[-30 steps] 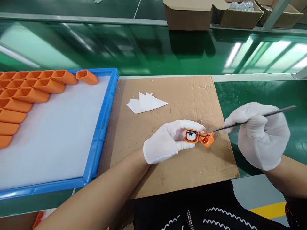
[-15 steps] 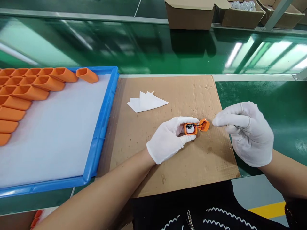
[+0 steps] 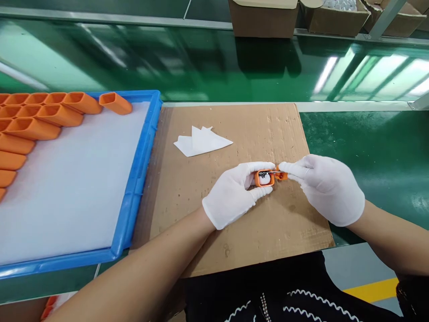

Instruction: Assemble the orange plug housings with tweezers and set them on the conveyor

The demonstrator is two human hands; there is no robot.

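Note:
My left hand, in a white glove, grips a small orange housing between thumb and fingers. The housing's open end faces up and shows a white piece and dark parts inside. Just right of it lies an orange cap, partly covered by my gloved right hand. The right fingers are pinched together at the cap. A thin line runs from these fingertips towards the housing's opening; whether it is a wire or a slim tool I cannot tell.
A cardboard sheet lies under my hands, with folded white paper on it. At left a blue tray holds several orange housings. Cardboard boxes stand at the back above the green table.
My right hand has moved left, from beside the cap up to it, and its fingertips now meet the cap. My left hand keeps its hold on the housing.

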